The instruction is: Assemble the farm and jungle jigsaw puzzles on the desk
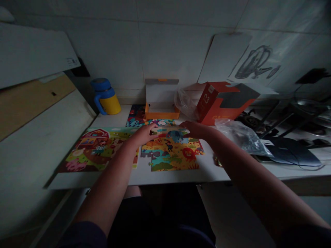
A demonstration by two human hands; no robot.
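Observation:
A partly joined jigsaw puzzle (169,155) with a lion, an elephant, a hippo and a crocodile lies flat on the white table. Its left side has an uneven, knobbed edge. At its upper left corner rests my left hand (145,134), thumb and fingers curved but apart. My right hand (192,130) touches the upper right corner, its fingers also spread, with nothing visible gripped. Under my left forearm lies a farm picture puzzle (95,148) with a red barn. Small pieces near my right forearm are mostly hidden behind it.
Behind the puzzle stands an open orange box (162,113) on a dark colourful picture sheet (134,115). A blue and yellow jug (110,100) is at the back left. To the right are a red box (222,103), a clear plastic bag (243,137) and a dark flat object (292,151).

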